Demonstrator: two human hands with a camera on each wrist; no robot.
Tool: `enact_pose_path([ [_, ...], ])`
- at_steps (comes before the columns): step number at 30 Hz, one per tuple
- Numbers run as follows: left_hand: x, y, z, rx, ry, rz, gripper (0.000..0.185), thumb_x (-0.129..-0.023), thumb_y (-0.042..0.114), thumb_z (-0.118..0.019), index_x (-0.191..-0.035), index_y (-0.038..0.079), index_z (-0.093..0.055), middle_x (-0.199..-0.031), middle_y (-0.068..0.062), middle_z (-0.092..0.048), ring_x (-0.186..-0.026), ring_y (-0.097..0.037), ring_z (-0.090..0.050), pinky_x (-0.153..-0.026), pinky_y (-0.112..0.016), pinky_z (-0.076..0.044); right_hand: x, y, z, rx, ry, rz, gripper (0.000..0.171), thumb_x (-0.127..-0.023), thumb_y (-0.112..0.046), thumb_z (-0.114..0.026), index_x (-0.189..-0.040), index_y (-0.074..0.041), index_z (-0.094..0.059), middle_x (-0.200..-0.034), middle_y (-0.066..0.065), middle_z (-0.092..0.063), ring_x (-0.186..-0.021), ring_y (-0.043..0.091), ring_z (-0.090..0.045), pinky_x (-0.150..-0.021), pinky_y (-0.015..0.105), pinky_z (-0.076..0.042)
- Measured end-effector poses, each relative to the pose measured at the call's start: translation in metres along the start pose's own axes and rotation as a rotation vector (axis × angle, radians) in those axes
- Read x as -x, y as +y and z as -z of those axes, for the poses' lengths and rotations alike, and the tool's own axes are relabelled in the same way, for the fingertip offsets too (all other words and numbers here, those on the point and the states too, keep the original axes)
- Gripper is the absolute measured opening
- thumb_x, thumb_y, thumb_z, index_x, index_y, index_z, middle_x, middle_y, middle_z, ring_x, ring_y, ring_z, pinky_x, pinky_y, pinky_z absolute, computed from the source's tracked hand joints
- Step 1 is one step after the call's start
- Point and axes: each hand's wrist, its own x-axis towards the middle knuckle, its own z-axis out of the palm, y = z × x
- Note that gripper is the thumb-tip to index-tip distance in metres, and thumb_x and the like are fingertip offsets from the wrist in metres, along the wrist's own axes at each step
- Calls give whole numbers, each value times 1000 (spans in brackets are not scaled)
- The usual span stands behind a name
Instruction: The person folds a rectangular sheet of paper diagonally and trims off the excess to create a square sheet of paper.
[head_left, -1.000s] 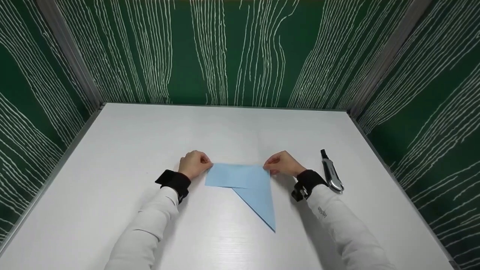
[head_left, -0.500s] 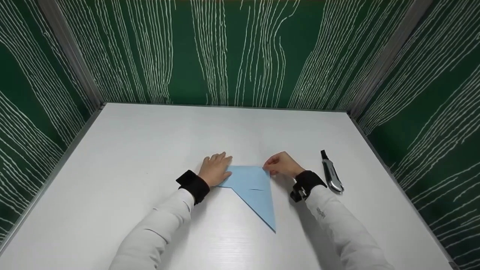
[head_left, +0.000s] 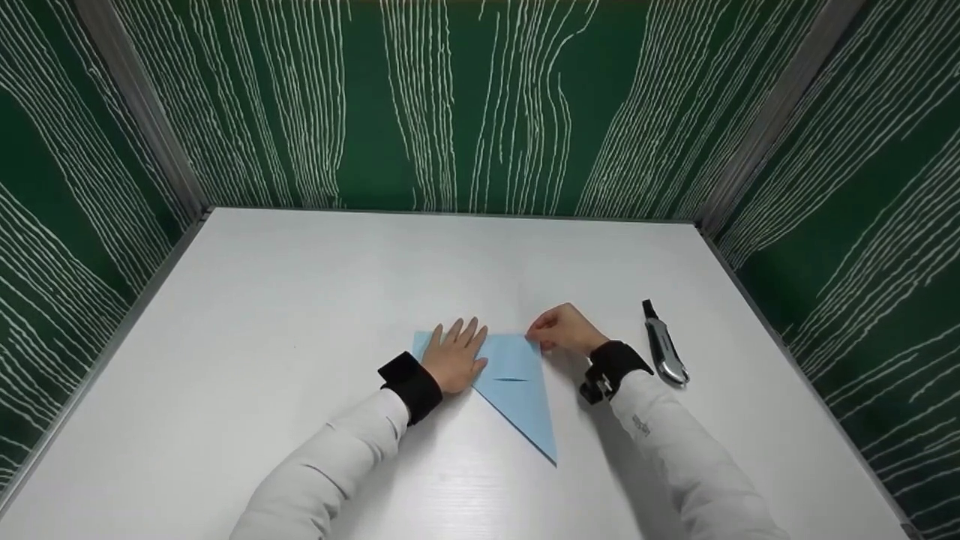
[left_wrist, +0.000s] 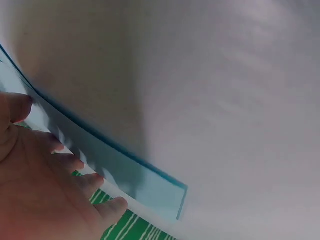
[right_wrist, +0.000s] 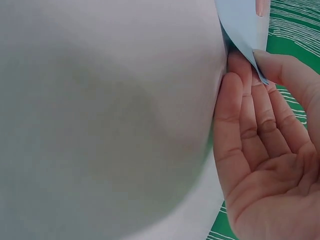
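Folded light-blue paper (head_left: pixel 517 390), a flat sheet creased into a triangle whose long point aims toward the person, lies near the middle of the white worktop (head_left: pixel 262 315). On its left part rests the left hand (head_left: pixel 454 354), palm down, fingers (head_left: pixel 471 331) straight and slightly spread, pressing the sheet flat; the left wrist view shows those fingers (left_wrist: pixel 75 162) lying along the paper's edge. At the far right corner the right hand (head_left: pixel 564 328) pinches the paper, its thumb (right_wrist: pixel 280 70) on top and its curled fingers (right_wrist: pixel 245 85) beneath, as the right wrist view shows. Just to the right of that hand, apart from the paper, lies a grey and black utility knife (head_left: pixel 663 351). Green walls with white wavy lines (head_left: pixel 480 97) enclose the worktop.
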Motion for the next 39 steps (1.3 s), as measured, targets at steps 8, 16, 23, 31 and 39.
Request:
enact_pose_path([
  [8,-1,-1,-7,17,-27,11,68,-110,49,-38,-166,15,-19,-175,-8,-15,-163,-28,-14,-133,-52,-12,6,-6,-4,6,24,-1,18,-94,-12,-73,-100,5,-76,-84,8,-75,-64,6,-63,-60,18,-53],
  [16,2,3,-2,30,-40,20,68,-110,47,-37,-166,13,-18,-175,-8,-15,-163,-29,-13,-133,-52,-12,16,-20,-27,261,157,106,10,-91,-2,-72,-100,2,-75,-98,16,-70,-86,22,-65,-75,32,-56],
  [23,1,4,-3,4,-48,33,68,-110,49,-35,-166,15,-17,-175,-7,-13,-164,-28,-12,-133,-51,-11,32,-31,-62,671,161,361,40,-93,4,-67,-132,10,-61,-139,30,-58,-127,46,-60,-104,54,-54],
  [31,4,6,1,-16,-56,33,67,-111,47,-34,-166,14,-17,-175,-7,-13,-164,-28,-13,-133,-51,-13,41,-38,-81,764,-50,332,59,-104,-9,-51,-156,12,-30,-165,28,-31,-153,47,-33,-120,67,-34],
  [39,6,7,6,-5,-63,38,69,-110,50,-33,-166,13,-17,-175,-8,-14,-164,-27,-13,-133,-51,-13,41,-39,-78,785,-99,303,58,-109,-16,-41,-159,8,-24,-169,24,-24,-158,40,-27,-122,64,-32],
])
